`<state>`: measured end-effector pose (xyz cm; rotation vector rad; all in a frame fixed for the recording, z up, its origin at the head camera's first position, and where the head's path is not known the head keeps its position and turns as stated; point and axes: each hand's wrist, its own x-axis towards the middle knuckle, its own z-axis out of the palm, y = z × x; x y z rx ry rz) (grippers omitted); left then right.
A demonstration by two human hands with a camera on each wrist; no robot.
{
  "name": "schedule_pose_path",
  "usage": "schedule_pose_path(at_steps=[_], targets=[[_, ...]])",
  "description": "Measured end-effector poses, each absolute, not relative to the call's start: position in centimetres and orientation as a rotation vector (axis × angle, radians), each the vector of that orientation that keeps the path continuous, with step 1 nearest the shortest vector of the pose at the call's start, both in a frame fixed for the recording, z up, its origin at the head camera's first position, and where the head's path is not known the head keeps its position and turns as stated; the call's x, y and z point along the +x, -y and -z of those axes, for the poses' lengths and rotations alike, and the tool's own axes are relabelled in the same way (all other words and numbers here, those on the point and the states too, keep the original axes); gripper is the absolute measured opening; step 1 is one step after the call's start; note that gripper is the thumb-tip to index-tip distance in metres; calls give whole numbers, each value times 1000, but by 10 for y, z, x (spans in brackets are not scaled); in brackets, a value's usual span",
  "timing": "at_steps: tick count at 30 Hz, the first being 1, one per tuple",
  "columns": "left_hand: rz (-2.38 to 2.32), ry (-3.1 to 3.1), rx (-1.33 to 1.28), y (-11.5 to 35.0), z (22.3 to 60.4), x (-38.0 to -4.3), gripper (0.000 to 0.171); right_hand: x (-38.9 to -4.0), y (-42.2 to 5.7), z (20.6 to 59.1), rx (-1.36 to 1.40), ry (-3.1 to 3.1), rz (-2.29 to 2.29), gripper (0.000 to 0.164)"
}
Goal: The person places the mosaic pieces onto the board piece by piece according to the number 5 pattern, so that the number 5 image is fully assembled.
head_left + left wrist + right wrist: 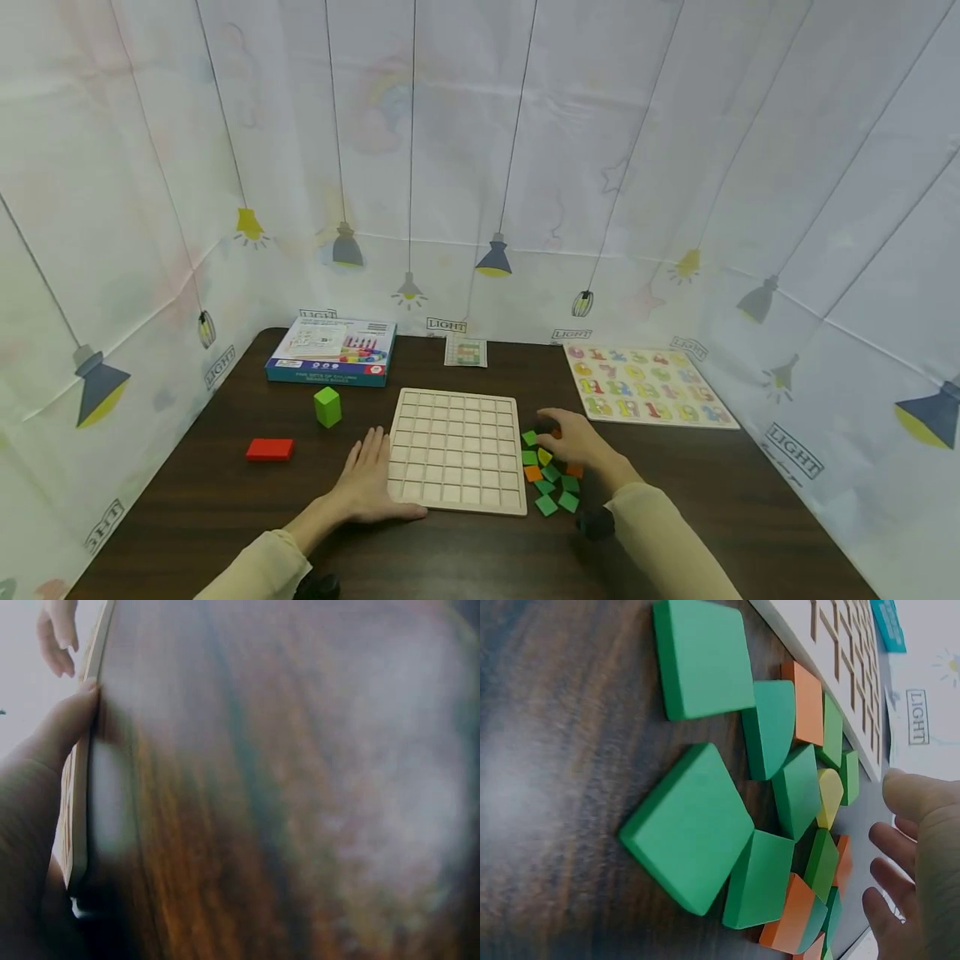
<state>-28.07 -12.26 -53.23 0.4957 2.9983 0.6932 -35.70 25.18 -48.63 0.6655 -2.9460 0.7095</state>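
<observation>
A pale wooden grid board point(457, 450) lies flat on the dark table. My left hand point(367, 483) rests at its lower left corner with fingers straight and spread; the left wrist view shows the thumb point(67, 720) against the board's edge point(84, 765). Beside the board's right edge lies a loose heap of small tiles, mostly green point(690, 829), with some orange point(808, 703) and a yellow one point(829, 796). Over the far end of this heap is my right hand point(573, 439), its fingers loosely bent. In the right wrist view, nothing shows between its fingers point(894, 847).
On the left stand a lime-green block point(327, 407) and a flat red block point(270, 450). Behind them is a blue-and-white box point(330, 354). A small printed card point(466, 352) lies at the back. A number puzzle board point(648, 386) sits at the back right, near the curtain point(480, 167).
</observation>
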Motion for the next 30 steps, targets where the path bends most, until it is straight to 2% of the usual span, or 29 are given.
schedule_pose_path(at_steps=[9, 18, 30], targets=[[-689, -3027, 408, 115, 532, -282, 138, -367, -246, 478, 630, 2974, -670, 22], [-716, -3006, 373, 115, 533, -279, 134, -368, -241, 484, 701, 3010, -681, 23], [-826, -2898, 541, 128, 531, -287, 128, -367, -237, 490, 676, 2972, -645, 13]])
